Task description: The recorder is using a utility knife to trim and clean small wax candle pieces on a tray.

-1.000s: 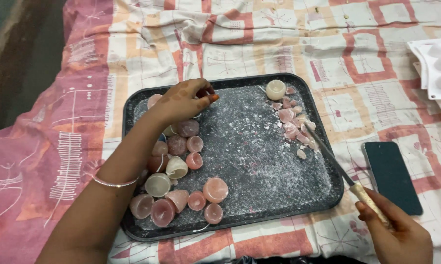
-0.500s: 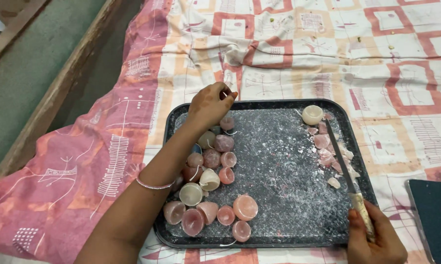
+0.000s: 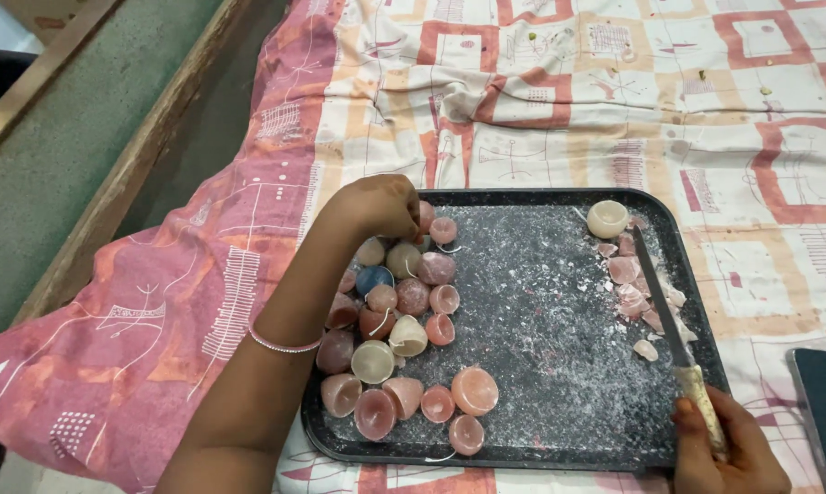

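A black tray (image 3: 559, 201) dusted with white powder lies on a patterned bedsheet. Several pink and cream dome-shaped wax pieces (image 3: 404, 338) are heaped along its left side. My left hand (image 3: 376, 206) rests curled over the top of that heap, fingers closed around a small pink piece. At the lower right, my right hand (image 3: 729, 448) grips the pale handle of a knife (image 3: 660, 293), whose blade lies across the tray's right side. A cream dome (image 3: 607, 218) and pink broken shards (image 3: 637, 288) sit beside the blade.
A dark phone (image 3: 825, 412) lies on the sheet right of the tray. A wooden bed edge (image 3: 129, 174) and green floor run along the left. The orange, pink and white sheet (image 3: 614, 82) is wrinkled beyond the tray.
My left hand has dropped from above the tray's top edge onto the heap of domes. The view has swung left, so the phone is now at the frame's edge. The knife stays put.
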